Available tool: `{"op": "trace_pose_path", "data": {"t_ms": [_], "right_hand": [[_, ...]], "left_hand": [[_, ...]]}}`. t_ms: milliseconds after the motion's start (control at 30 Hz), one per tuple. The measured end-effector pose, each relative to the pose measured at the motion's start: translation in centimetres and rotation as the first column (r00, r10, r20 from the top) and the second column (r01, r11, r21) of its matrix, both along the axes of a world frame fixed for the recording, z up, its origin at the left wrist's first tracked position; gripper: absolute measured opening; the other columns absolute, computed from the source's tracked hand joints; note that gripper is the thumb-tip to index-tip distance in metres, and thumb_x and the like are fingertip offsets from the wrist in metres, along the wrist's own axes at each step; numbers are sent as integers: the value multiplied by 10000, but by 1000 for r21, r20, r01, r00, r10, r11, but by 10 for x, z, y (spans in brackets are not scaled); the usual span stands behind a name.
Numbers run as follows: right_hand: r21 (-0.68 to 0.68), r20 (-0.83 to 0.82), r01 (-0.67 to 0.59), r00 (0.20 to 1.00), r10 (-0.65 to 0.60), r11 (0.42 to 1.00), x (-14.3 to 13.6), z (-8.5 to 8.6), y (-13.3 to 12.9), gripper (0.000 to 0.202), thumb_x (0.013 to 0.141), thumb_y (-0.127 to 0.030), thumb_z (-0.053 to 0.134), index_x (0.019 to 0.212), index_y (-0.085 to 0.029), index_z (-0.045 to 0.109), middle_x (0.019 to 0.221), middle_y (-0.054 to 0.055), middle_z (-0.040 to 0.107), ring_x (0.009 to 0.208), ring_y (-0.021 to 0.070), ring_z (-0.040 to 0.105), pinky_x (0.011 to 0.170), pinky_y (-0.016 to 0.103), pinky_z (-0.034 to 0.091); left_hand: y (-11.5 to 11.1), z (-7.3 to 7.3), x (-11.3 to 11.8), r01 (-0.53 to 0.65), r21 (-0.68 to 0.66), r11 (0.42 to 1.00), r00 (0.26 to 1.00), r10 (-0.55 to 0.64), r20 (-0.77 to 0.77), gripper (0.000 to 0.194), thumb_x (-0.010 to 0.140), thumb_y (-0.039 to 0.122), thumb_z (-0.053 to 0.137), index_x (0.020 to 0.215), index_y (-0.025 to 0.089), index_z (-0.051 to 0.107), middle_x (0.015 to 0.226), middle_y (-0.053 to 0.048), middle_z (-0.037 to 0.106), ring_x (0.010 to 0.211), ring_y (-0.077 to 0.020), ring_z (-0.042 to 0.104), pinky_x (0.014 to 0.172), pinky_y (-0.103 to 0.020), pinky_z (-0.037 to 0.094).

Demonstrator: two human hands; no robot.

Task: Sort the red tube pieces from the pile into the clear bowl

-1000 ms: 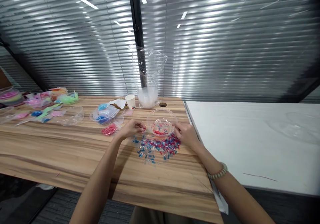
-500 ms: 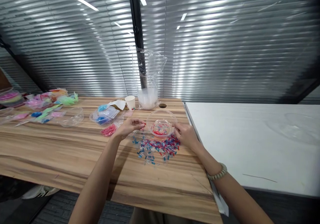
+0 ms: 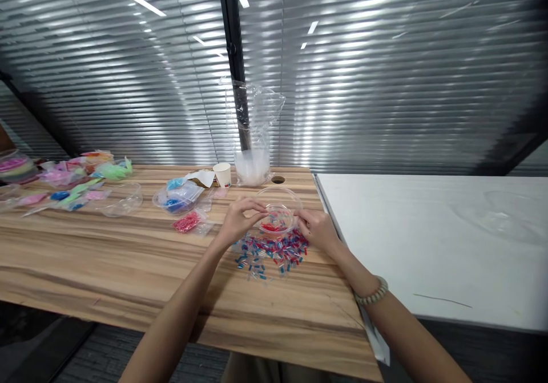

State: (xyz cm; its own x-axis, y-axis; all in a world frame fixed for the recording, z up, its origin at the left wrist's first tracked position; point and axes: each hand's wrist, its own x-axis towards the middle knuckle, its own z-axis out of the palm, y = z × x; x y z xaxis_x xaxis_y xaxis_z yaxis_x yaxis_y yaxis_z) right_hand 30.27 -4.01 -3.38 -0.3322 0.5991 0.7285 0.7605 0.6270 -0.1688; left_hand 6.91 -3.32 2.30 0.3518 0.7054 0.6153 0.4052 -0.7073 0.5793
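Note:
A clear plastic bowl [image 3: 286, 196], with small red and bluish pieces in its bottom, stands at the back of a pile of red, blue and clear capsule-like pieces [image 3: 274, 249]. My right hand [image 3: 315, 227], a beaded bracelet on its wrist, pinches the bowl's right rim. At the left side of the bowl, my left hand [image 3: 242, 218] has thumb and fingertips drawn together over the rim. Anything between those fingertips is too small or hidden to see. Left of that hand lies a small clear bag of red pieces [image 3: 187, 221].
Behind stand a white paper cup [image 3: 222, 174] and a clear bag of stacked white plastic tubs [image 3: 252, 167], near a round hole [image 3: 278, 180]. Leftward are a clear container with blue packets [image 3: 177, 197] and several colourful bags [image 3: 68, 172]. A white table [image 3: 419, 229] adjoins on the right.
My left hand has moved right, from beside the bowl to over its left rim. The red piece seen at its fingertips no longer shows. My right hand stays on the rim.

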Motion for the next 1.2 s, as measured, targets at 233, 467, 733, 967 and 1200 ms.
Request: {"op": "trace_pose_path", "data": {"t_ms": [233, 467, 733, 967, 1200], "right_hand": [[13, -10, -12, 1000, 12, 1000, 1, 0, 0, 251, 773, -95, 432, 875, -167, 650, 735, 37, 686, 605, 141, 603, 578, 228, 406], [38, -19, 91, 996, -90, 995, 1, 1, -1, 230, 769, -112, 441, 824, -169, 657, 670, 24, 673, 555, 141, 581, 539, 234, 361], [-21, -123, 218, 968, -219, 976, 4, -3, 3, 261, 797, -147, 394, 850, -174, 649, 660, 29, 659, 574, 141, 584, 559, 227, 379], [-40, -66, 175, 982, -177, 984, 2, -1, 0, 238, 799, -150, 413, 828, -179, 647, 610, 14, 632, 557, 147, 568, 560, 233, 363], [-42, -77, 143, 986, -146, 989, 3, 0, -1, 248, 781, -135, 419, 854, -184, 651, 698, 20, 677, 566, 141, 573, 563, 231, 367]], "left_hand": [[7, -2, -9, -86, 72, 994, 990, 93, -105, 165, 817, 311, 590, 863, 197, 699, 945, -57, 671, 950, -191, 564, 894, -361, 409], [8, 3, -13, -175, -99, 980, 981, 164, -107, 212, 819, 309, 561, 812, 142, 692, 857, -66, 688, 805, -168, 604, 697, -255, 450], [12, -4, -22, -163, -315, 935, 938, 48, -343, 206, 772, 290, 588, 758, 114, 695, 707, -38, 678, 642, -133, 560, 570, -207, 382], [10, -9, -17, 57, -511, 858, 823, -330, -462, 114, 669, 150, 672, 769, 127, 721, 748, -50, 690, 649, -119, 574, 597, -181, 402], [14, -19, -19, 53, -554, 831, 808, -362, -465, 129, 656, 95, 638, 753, 118, 720, 723, -46, 692, 633, -119, 589, 589, -173, 419]]}}
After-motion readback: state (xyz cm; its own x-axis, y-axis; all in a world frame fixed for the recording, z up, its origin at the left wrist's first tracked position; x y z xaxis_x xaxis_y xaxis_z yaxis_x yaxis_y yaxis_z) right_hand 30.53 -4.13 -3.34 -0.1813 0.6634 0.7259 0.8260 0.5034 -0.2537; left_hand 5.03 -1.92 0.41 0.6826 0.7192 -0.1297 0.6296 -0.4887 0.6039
